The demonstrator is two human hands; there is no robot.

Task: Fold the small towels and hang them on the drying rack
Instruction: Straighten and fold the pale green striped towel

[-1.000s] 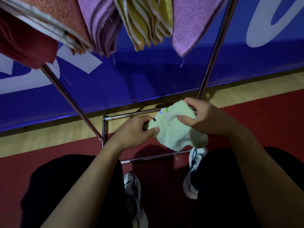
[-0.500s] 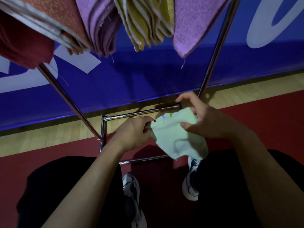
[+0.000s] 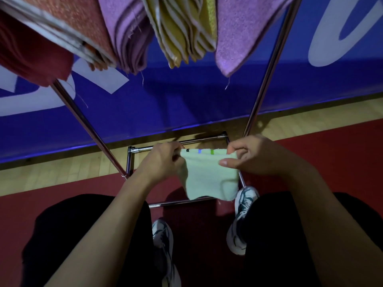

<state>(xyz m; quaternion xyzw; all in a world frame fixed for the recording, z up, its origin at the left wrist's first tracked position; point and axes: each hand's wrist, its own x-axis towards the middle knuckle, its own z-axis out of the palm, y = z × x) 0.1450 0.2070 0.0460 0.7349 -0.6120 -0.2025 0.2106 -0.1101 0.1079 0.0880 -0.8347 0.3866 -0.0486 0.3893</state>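
Holding: my left hand [image 3: 163,160] and my right hand [image 3: 255,156] have a small pale green towel [image 3: 209,177] stretched between them by its top edge.
Left fingers: curled shut on the towel's upper left corner, pinching the cloth.
Right fingers: thumb and forefinger pinch the upper right corner; the other fingers are curled behind the cloth.
Towel: hangs down from my hands in front of my knees, top edge level and taut, lower edge loose and wavy; small black, blue and green marks sit along the top edge.
Drying rack [image 3: 267,75]: chrome tubes slant up on both sides of my hands; its square base frame lies on the floor under the towel.
Hung towels: at the top hang a dark red towel [image 3: 31,63], an orange-red towel [image 3: 83,23], a purple towel [image 3: 128,38], a yellow towel [image 3: 182,32] and a lilac towel [image 3: 244,32], side by side.
Floor [image 3: 331,150]: red mat under me, pale wood strip beyond it.
Behind: a blue banner [image 3: 186,104] with white lettering.
Feet: my white sneakers [image 3: 240,216] stand at the near bar of the rack's base.
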